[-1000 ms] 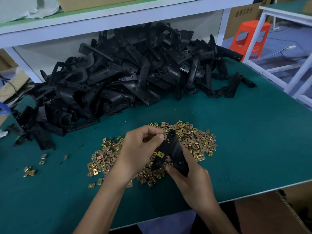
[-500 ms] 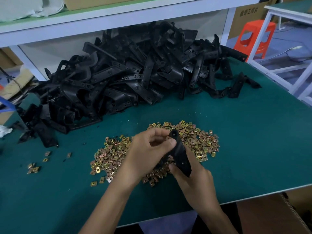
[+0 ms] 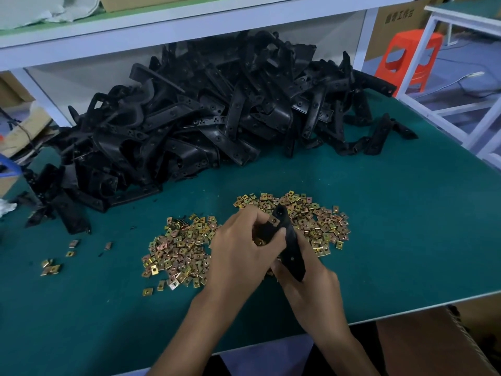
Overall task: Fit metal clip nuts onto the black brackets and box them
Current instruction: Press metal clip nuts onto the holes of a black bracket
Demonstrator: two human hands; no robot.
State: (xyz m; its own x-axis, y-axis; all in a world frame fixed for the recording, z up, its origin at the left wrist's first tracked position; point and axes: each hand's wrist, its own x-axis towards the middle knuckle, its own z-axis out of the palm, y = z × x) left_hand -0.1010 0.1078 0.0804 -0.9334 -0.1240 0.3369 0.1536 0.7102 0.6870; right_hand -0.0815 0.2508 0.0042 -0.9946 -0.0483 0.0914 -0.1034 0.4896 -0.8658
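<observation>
My right hand (image 3: 307, 286) grips the lower end of a black bracket (image 3: 291, 248), which stands tilted above a heap of brass-coloured clip nuts (image 3: 179, 248). My left hand (image 3: 241, 251) curls around the bracket's left side, thumb against its edge. One clip nut (image 3: 274, 220) sits on the bracket near its top, and another (image 3: 260, 242) shows lower down behind my left fingers. Whether my left fingers pinch a nut is hidden. A big pile of black brackets (image 3: 206, 123) fills the back of the table.
The green table (image 3: 406, 240) ends at a front edge near my wrists, with a cardboard box (image 3: 433, 346) below at the right. A few stray nuts (image 3: 51, 268) lie at the left. A white shelf (image 3: 189, 25) overhangs the bracket pile. An orange stool (image 3: 409, 58) stands at the far right.
My left hand has slid along the bracket and closed tighter against it; a nut now shows seated near the bracket's top. The right hand keeps its grip.
</observation>
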